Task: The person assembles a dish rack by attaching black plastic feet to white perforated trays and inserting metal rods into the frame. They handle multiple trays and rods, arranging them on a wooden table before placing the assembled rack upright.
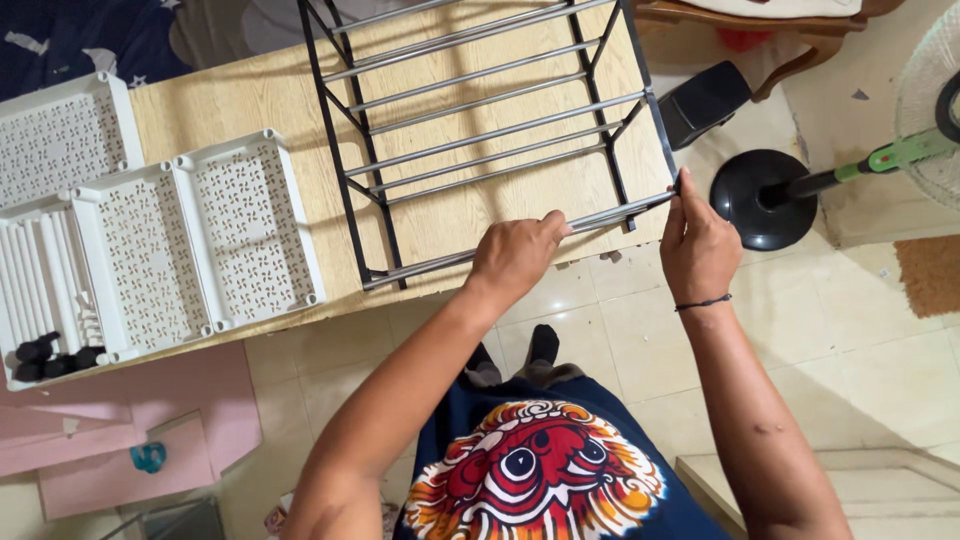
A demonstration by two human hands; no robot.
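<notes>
My left hand [515, 252] is curled around the nearest silver bar [520, 241] of a metal rack [480, 140], with my thumb on top of the bar. My right hand [697, 245] is at the right end of that same bar — its fingers pinch the bar tip where it meets the black side frame [648, 95]. Both hands are closed on the rack. The rack lies flat on the wooden table [235, 100], and its near bar runs along the table's front edge, close to the front right corner. It has many silver bars going across and black frames on its left and right sides. A thin black band [703, 301] goes around my right wrist. To the left, near the table's front left corner, sit white plastic trays [215, 235] full of little cut-out holes, side by side and touching. One more white tray [60, 135] sits behind them at the left edge. Beside the trays are white tubes [45, 270] and some small black caps [50, 357]. Down on the tiled floor [860, 350], past the table's right edge, stands a fan with a round black base [765, 200] and a green neck [905, 152]. A pink board [130, 430] lies on the floor under the left side — I can also see my dark shirt with a red and orange mask picture [535, 475].
</notes>
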